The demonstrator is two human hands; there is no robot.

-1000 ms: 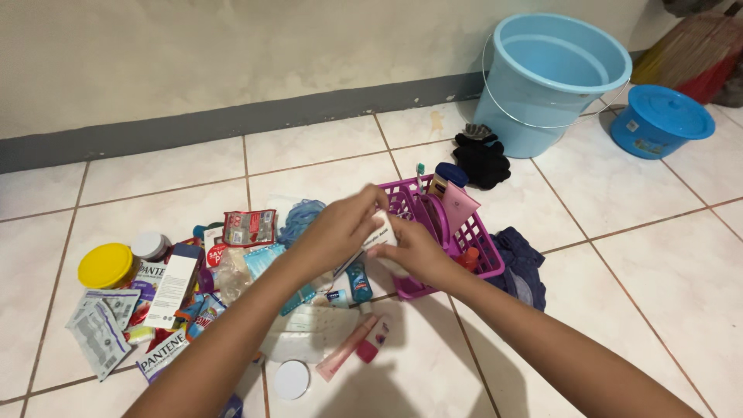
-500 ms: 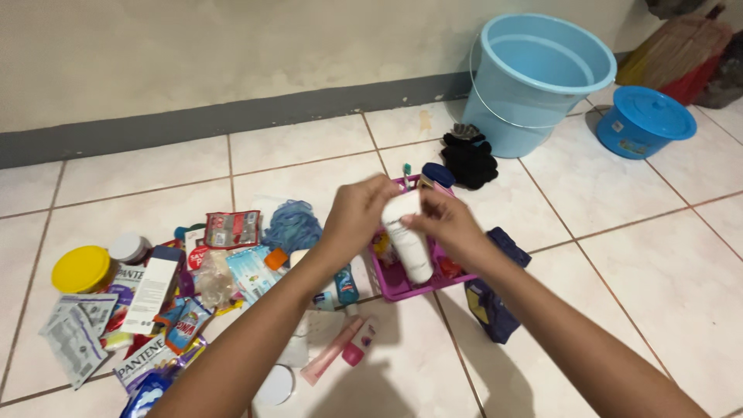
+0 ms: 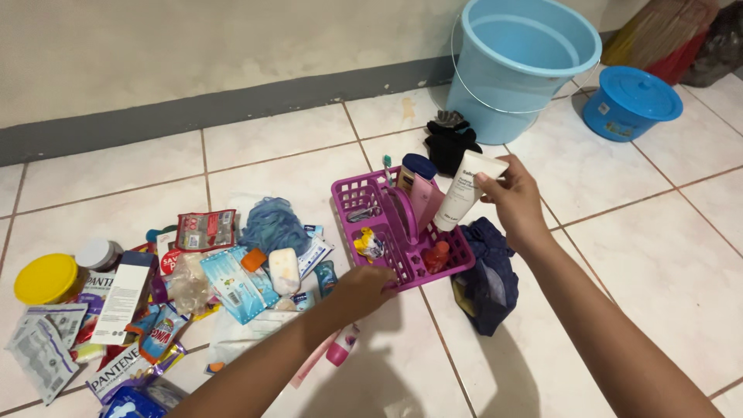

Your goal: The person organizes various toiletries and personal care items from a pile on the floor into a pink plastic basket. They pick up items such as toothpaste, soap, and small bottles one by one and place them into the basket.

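My right hand (image 3: 515,203) holds a white squeeze tube (image 3: 466,188) cap-down over the right side of a purple plastic caddy basket (image 3: 385,232). Inside the basket stand a pink tube, a blue-capped bottle and a toothbrush, with small red and yellow items low in it. My left hand (image 3: 362,289) rests at the basket's near rim, fingers curled on its edge. A heap of toiletries (image 3: 224,271) lies on the tiled floor to the left: sachets, a blue loofah (image 3: 271,223), a soap bar, boxes, a yellow-lidded jar (image 3: 46,279).
A light blue bucket (image 3: 518,66) stands by the wall at the back right, with a blue lidded tub (image 3: 631,101) beside it. A black cloth (image 3: 451,143) lies behind the basket, dark blue fabric (image 3: 491,271) to its right. A pink tube (image 3: 340,344) lies near my left arm.
Both hands held the white tube over the basket; now the right hand alone carries it to the right, and the left hand has dropped to the basket's near edge.
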